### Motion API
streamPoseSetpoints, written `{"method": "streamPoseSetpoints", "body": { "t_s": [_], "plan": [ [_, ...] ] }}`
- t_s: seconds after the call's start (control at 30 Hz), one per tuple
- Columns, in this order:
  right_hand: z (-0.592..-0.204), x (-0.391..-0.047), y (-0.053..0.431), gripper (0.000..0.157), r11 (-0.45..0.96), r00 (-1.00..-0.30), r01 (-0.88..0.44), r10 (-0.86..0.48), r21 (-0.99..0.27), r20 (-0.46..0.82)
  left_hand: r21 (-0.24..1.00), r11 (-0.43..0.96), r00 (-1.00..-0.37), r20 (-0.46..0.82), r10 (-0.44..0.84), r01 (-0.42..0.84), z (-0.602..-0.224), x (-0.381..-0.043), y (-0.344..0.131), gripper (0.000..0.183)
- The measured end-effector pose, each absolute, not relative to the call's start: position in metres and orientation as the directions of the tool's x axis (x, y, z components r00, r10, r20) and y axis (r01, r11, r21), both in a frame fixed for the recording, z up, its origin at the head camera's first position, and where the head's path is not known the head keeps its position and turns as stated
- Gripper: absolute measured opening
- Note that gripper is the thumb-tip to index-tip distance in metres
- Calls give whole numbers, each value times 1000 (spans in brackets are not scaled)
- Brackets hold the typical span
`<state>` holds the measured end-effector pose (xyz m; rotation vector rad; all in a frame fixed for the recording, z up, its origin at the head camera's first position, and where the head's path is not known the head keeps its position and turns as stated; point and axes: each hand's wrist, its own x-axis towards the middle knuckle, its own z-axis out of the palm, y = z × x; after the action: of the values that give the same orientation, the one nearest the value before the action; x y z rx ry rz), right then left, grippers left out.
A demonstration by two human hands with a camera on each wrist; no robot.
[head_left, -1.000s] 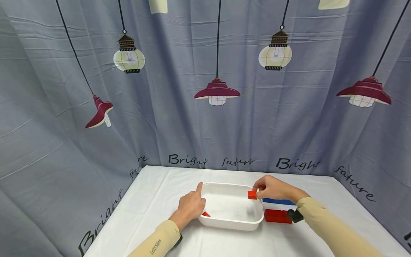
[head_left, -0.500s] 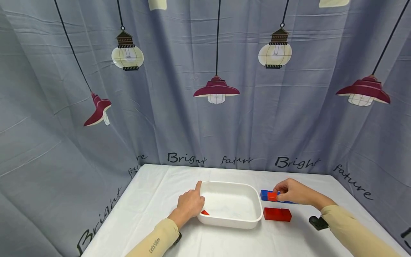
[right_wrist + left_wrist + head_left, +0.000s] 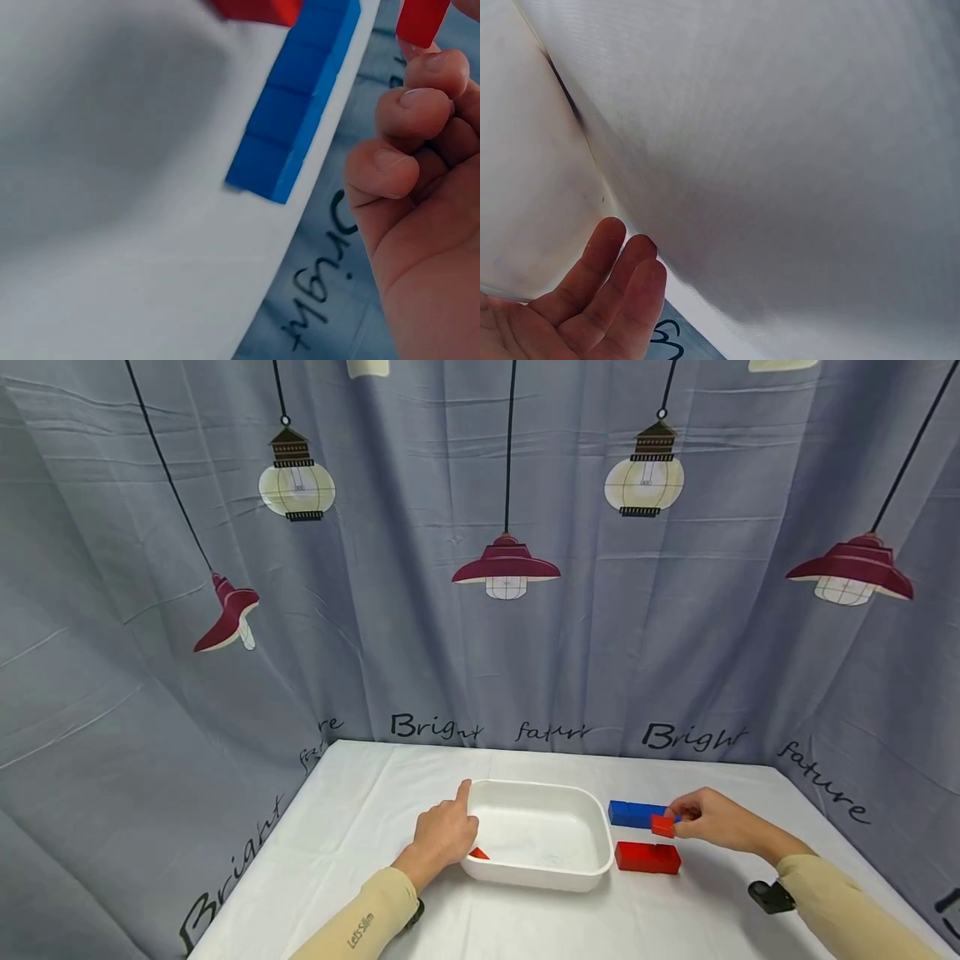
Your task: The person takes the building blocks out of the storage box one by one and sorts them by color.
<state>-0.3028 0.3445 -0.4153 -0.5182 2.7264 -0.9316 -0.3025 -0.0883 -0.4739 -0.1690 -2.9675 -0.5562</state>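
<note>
My left hand point(image 3: 444, 833) lies along the left side of a white tray point(image 3: 538, 881), index finger stretched out at its rim. In the left wrist view, the left fingers point(image 3: 604, 259) are fairly straight against a pale wall. A bit of red point(image 3: 480, 853) shows in the tray's near left corner, the rest hidden. With thumb and fingertips my right hand point(image 3: 712, 818) pinches a small red block point(image 3: 662, 826), held over the right part of a blue row of blocks point(image 3: 633, 814). The right wrist view shows the held red block point(image 3: 422, 21) at the top edge, other fingers curled beneath it.
Right of the tray, a red row of blocks point(image 3: 647, 857) lies nearer than the blue one. A white cloth covers the table point(image 3: 375, 793). Behind the table hangs a grey-blue curtain point(image 3: 405, 635) with printed lamps and lettering.
My right hand has moved right with the red block, from over the tray's right rim to over the blue row's right part. My left hand has stayed at the tray.
</note>
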Motion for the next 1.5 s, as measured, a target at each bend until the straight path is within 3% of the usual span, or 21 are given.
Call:
{"method": "streamPoseSetpoints", "body": {
  "t_s": [0.5, 0.87, 1.5],
  "plan": [
    [-448, -300, 385, 21, 796, -961, -109, -237, -596, -140, 353, 927, -987, 135, 86, 129, -474, -300, -87, 62],
    [-469, -297, 391, 17, 765, -942, -150, -303, -626, -144, 348, 928, -985, 151, 86, 135, -473, -301, -88, 62],
    [-476, -297, 384, 29, 750, -931, -123, -313, -650, -185, 354, 927, -987, 137, 82, 126, -472, -302, -87, 63]
  ]
}}
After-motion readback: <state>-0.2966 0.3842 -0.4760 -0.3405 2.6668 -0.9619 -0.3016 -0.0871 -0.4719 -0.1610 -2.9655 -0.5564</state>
